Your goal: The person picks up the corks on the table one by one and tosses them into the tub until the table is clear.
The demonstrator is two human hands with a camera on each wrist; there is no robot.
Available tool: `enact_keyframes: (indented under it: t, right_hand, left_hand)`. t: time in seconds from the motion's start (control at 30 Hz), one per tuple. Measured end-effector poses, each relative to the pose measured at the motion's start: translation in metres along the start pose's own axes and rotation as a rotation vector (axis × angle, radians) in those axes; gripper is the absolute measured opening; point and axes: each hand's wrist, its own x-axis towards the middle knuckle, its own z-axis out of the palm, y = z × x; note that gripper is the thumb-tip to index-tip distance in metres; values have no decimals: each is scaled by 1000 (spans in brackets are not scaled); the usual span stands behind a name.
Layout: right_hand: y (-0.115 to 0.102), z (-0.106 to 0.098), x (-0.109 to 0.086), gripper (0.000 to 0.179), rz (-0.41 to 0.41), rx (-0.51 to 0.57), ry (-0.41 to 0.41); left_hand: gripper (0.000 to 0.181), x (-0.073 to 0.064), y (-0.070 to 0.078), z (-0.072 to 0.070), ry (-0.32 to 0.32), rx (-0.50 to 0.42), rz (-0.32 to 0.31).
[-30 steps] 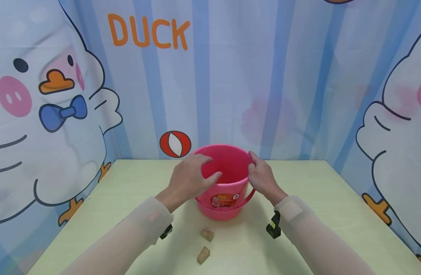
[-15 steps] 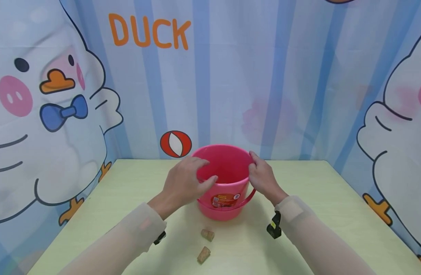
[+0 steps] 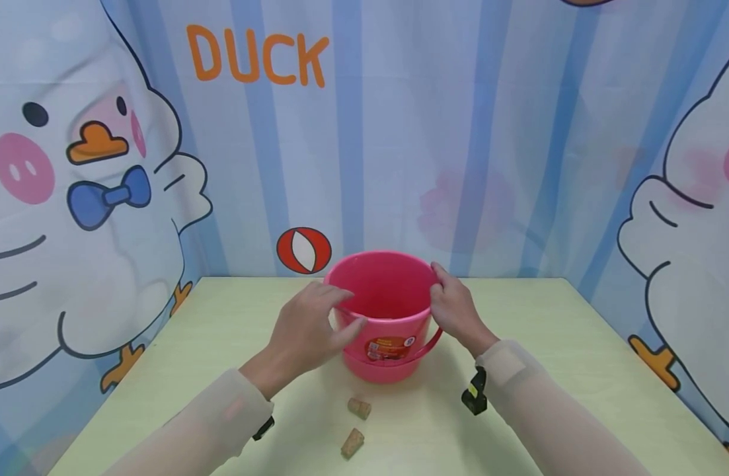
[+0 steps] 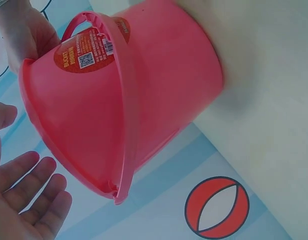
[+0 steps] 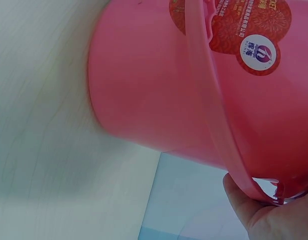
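A pink plastic bucket (image 3: 379, 373) stands upright on the table, its mouth up and a red label (image 4: 83, 55) on its front. Its pink handle (image 5: 209, 95) hangs down across that front. My right hand (image 3: 457, 309) grips the rim on the right, where the handle joins; fingers of this hand (image 5: 274, 217) also show there in the right wrist view. At the left side of the rim my left hand (image 3: 303, 328) holds nothing. The left wrist view shows that hand (image 4: 31, 197) with spread, relaxed fingers, a gap between them and the bucket.
Two short corks, one (image 3: 359, 408) nearer the bucket and the other (image 3: 352, 443) closer to me, lie on the pale table (image 3: 233, 370). A blue striped curtain (image 3: 400, 132) with cartoon ducks closes off the back and sides.
My left hand has drawn back from over the bucket's mouth, moving left and towards me. The right hand, the bucket and the corks have stayed in place.
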Motion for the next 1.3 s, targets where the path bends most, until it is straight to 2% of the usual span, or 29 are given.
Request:
enact_keyframes:
  t: [0.3, 0.53, 1.03, 1.3]
  right_hand:
    - [-1, 0, 0, 62, 13, 15, -1]
    - [0, 0, 1, 61, 5, 14, 2]
    - [0, 0, 0, 62, 7, 33, -1]
    - [0, 0, 1, 62, 9, 26, -1]
  left_hand:
    - [43, -10, -3, -1, 7, 13, 24]
    - [44, -17, -5, -3, 41, 33, 77]
    - [45, -30, -5, -8, 36, -3, 52]
    - [40, -39, -7, -6, -14, -19, 60]
